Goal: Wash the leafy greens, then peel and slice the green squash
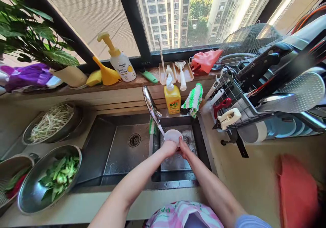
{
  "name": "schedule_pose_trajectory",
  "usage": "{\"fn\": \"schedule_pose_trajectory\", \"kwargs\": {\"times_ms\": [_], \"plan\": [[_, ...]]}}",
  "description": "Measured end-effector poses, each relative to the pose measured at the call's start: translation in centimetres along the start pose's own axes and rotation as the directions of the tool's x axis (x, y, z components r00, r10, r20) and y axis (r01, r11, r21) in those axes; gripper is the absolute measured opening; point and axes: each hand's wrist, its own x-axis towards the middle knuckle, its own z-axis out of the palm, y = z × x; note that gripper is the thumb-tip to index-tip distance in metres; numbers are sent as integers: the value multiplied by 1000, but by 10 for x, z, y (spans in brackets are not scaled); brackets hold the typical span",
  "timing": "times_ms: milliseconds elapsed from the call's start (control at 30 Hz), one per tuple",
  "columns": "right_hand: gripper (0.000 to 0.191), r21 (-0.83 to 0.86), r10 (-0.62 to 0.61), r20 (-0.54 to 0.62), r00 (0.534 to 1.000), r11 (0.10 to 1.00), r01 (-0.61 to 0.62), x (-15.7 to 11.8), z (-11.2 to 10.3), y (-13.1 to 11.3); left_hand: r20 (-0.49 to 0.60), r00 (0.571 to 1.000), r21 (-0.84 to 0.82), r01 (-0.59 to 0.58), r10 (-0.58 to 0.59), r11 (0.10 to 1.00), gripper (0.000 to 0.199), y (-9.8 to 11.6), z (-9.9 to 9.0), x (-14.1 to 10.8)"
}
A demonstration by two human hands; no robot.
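Right under the tap (150, 102), the pale bowl (173, 135) sits between both hands, just above the smaller basin (178, 167), its mouth facing the water stream (161, 129). The left hand (170, 148) cups the near side, while the right hand (183, 147) grips the edge, thumb up by the rim, so both sets of fingers are closed around it. The bowl is round, smooth and thin-edged, against brushed dark steel beaded with drops. Behind it stands a glossy yellow bottle (172, 100), and beside that hangs a fluffy green-and-white striped cloth (193, 99). Over on the bench (107, 200), a shiny metal bowl (32, 191) carries torn green leaves (61, 177). Now for what's hard to see: the left fingertips vanish behind the wrist and bowl, the bowl's underside is covered, and whether anything lies inside it, I can't tell. At far right, a red item (296, 190) is blurred.
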Motion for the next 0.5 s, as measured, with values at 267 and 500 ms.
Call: {"fn": "schedule_pose_trajectory", "kwargs": {"times_ms": [267,500], "plan": [[40,-40,-160,-51,986,987,158,8,-3,0,-374,889,-251,176,-263,952,41,-8,-2,-28],[49,-316,-284,169,944,891,324,19,-20,-38,-90,725,-863,285,-682,417,42,-24,8,-10]]}}
